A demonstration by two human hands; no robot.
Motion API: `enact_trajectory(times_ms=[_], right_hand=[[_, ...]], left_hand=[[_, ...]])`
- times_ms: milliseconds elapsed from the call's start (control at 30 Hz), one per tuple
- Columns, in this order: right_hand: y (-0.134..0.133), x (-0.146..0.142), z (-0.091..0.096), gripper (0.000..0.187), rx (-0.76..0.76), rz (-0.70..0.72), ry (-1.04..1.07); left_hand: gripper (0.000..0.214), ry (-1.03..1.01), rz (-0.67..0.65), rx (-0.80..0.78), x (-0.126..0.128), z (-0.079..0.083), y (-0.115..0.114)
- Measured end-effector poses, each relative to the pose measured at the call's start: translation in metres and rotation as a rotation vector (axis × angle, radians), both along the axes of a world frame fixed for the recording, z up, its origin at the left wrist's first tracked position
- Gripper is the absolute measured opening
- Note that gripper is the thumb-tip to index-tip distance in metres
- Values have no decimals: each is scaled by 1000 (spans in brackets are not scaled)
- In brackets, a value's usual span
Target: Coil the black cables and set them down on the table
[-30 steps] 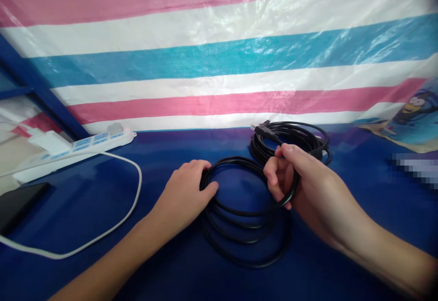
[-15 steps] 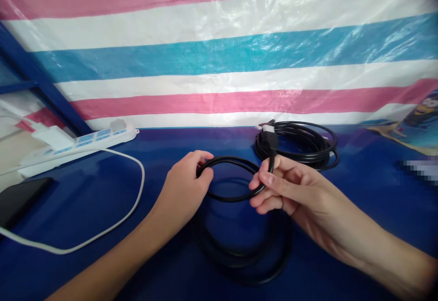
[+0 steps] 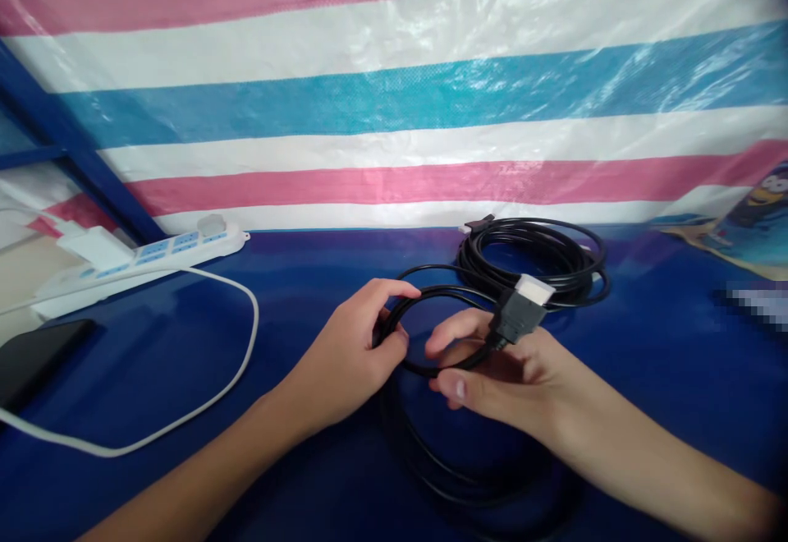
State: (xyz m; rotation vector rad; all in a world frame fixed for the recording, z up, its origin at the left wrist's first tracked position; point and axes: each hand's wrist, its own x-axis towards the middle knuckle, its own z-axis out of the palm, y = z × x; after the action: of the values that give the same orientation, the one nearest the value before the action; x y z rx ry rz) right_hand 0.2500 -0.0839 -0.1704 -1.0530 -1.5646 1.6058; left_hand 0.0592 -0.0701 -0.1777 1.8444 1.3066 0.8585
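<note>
Item 1, black cable [image 3: 434, 291]: part of it is lifted into a loop between my two hands. The rest hangs and lies in loose turns on the blue surface [image 3: 665, 345] just below them. I judge the loop is lifted so that the turns do not spread.

Item 2, left hand [image 3: 357, 345]: thumb and fingers are closed round the left side of the loop, pinching it where the strands meet. The pinch looks meant to bunch the strands at one spot.

Item 3, right hand [image 3: 498, 378]: palm up, fingers half curled, loosely closed on the cable just below its plug [image 3: 517, 312]. The plug stands clear above the fingers, white tip uppermost, so the end seems held apart from the turns.

Item 4, second coil [image 3: 535, 259]: black, wound flat, lying behind the hands near the striped sheet [image 3: 394, 98], apart from item 1.

Item 5, power strip [image 3: 148, 256]: white, at far left against the sheet. Its white cord [image 3: 246, 337] curves across the surface, well apart from the hands.

Item 6, dark flat object [image 3: 30, 357]: at the left edge, and I cannot tell what it is.
</note>
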Motion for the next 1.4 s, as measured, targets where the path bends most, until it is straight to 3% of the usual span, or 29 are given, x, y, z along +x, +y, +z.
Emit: enact_trajectory(times_ms=[100,233,367,567,667,767,867,967,1067,1200,1267,1333,1400], right_hand=[[10,9,6,37,80,-24,-22],[18,14,9,44,5,-122,-127],[18,11,5,42,-59,82,-245],[8,4,0,32,-216,255,-174],[1,-4,-3,31,-258,237,-81],[-4,-14,-6,27,-202,168,2],[-4,-18,-6,25,-87,88,47],[-4,-18,-7,24,-19,57,36],[-8,-17,-7,18,200,109,-206],[-13,-13,-7,20,914,-21,-460],[-13,-10,-6,19,1149,-57,-497],[-11,-8,-6,18,1206,34,-557],[-8,-7,-7,21,1156,215,-625]], left_hand=[[31,22,97,21,-4,0,6],[26,-47,158,20,-10,-4,15],[24,-148,184,36,-9,-3,16],[36,-545,133,-93,-2,15,4],[44,-678,288,-68,-1,23,1],[48,-866,425,-242,5,27,-4],[39,-1024,353,-483,16,28,-13],[48,-939,287,-523,22,28,-21],[44,-737,337,-390,22,26,-22],[34,-533,392,-241,16,22,-15],[31,-418,397,-161,12,21,-10],[30,-262,377,-72,5,22,-5],[32,-35,351,48,-3,23,0]])
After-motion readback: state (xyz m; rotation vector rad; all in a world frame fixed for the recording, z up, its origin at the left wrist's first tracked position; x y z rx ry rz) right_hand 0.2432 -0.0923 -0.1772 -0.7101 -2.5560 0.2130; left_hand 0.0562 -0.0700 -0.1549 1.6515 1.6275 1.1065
